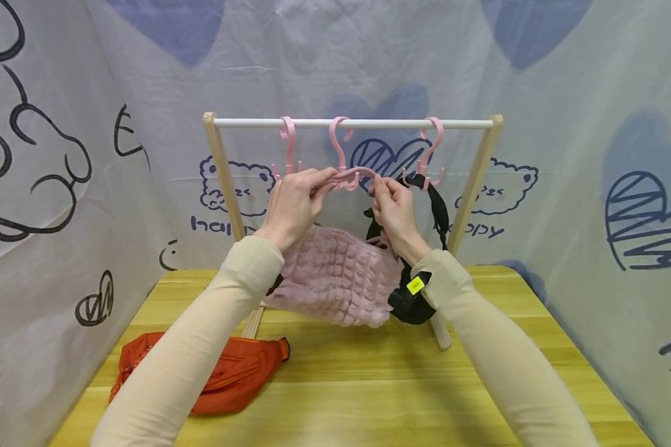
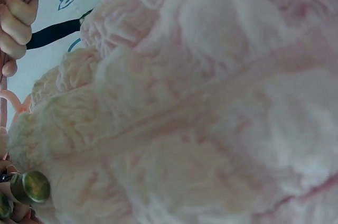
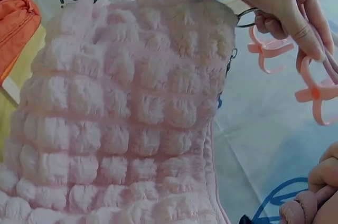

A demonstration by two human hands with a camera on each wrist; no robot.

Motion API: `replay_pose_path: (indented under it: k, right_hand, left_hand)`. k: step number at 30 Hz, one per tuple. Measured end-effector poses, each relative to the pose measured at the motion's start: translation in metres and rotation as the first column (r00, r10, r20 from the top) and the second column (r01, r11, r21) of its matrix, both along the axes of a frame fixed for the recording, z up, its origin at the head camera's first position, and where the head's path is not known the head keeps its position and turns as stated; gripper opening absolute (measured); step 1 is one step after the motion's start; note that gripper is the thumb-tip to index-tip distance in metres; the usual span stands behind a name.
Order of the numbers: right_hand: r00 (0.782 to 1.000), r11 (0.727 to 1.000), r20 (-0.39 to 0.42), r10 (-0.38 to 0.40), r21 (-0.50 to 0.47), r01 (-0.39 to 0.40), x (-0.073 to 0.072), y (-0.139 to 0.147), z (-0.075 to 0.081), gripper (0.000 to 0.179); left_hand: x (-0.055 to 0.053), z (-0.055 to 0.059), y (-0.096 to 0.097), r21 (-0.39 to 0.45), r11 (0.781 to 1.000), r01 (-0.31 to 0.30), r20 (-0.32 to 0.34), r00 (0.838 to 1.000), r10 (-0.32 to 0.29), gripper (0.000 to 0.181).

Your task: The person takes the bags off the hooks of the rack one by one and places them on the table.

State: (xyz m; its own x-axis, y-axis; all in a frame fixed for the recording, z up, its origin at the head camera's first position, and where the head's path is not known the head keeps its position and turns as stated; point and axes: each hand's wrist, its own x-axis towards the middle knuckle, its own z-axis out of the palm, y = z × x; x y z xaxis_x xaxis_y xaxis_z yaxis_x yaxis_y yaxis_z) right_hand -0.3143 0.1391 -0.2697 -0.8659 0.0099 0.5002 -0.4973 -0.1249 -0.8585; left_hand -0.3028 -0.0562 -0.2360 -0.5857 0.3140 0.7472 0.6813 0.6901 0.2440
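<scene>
A puffy pink quilted handbag (image 1: 341,273) hangs below both hands by its thin pink strap (image 1: 360,170). My left hand (image 1: 293,205) grips the strap's left side, while my right hand (image 1: 394,211) pinches its right side. Between them the strap arches across the prongs of the middle pink hook (image 1: 341,146), overlapping them in the head view. The left wrist view is mostly filled by the bag's bubbled fabric (image 2: 185,102), with a brass-coloured strap end (image 2: 30,187) low at the left. From the right wrist, the left hand (image 3: 280,2) shows above the pink hook prongs (image 3: 317,94).
A white rail (image 1: 386,123) on wooden legs carries pink hooks, one left (image 1: 289,146) and one right (image 1: 433,146). A black bag (image 1: 410,304) hangs from the right one, partly behind the pink bag. An orange waist bag (image 1: 240,372) lies on the wooden table (image 1: 369,385) at left.
</scene>
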Motion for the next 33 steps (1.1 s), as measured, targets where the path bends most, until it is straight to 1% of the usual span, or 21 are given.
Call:
replay_pose_path:
  k: [6, 12, 15, 20, 25, 30, 33]
  right_hand:
    - [1.0, 0.999, -0.009, -0.023, -0.031, 0.023, 0.0, -0.004, 0.008, 0.028]
    - [0.993, 0.995, -0.064, -0.102, -0.022, 0.101, 0.001, -0.011, 0.015, 0.029]
    - [0.989, 0.992, -0.086, -0.122, -0.029, 0.12, 0.001, -0.013, 0.017, 0.032]
    - [0.982, 0.988, -0.116, -0.151, -0.01, 0.151, 0.004, -0.013, 0.018, 0.032]
    - [0.966, 0.981, -0.18, -0.185, 0.021, 0.192, 0.007, -0.014, 0.018, 0.032]
    - [0.94, 0.97, -0.258, -0.224, 0.036, 0.241, 0.009, -0.015, 0.018, 0.034]
    - [0.927, 0.963, -0.288, -0.24, 0.051, 0.265, 0.012, -0.016, 0.017, 0.032]
  left_hand:
    - [-0.001, 0.001, -0.001, 0.008, 1.0, 0.002, 0.002, 1.0, -0.002, 0.026]
    - [-0.001, 0.0, -0.001, 0.03, 1.0, -0.001, 0.008, 1.0, 0.0, 0.028]
    - [-0.001, -0.001, 0.0, 0.041, 0.999, 0.0, 0.011, 1.0, 0.0, 0.029]
    - [0.0, -0.003, 0.001, 0.06, 0.998, -0.002, 0.015, 1.0, 0.001, 0.03]
    - [0.0, -0.006, 0.002, 0.072, 0.997, -0.001, -0.012, 1.0, 0.002, 0.028]
    - [0.0, -0.007, 0.001, 0.087, 0.996, 0.01, -0.029, 1.0, -0.008, 0.028]
    - [0.0, -0.008, 0.001, 0.094, 0.995, 0.013, -0.036, 0.999, -0.01, 0.028]
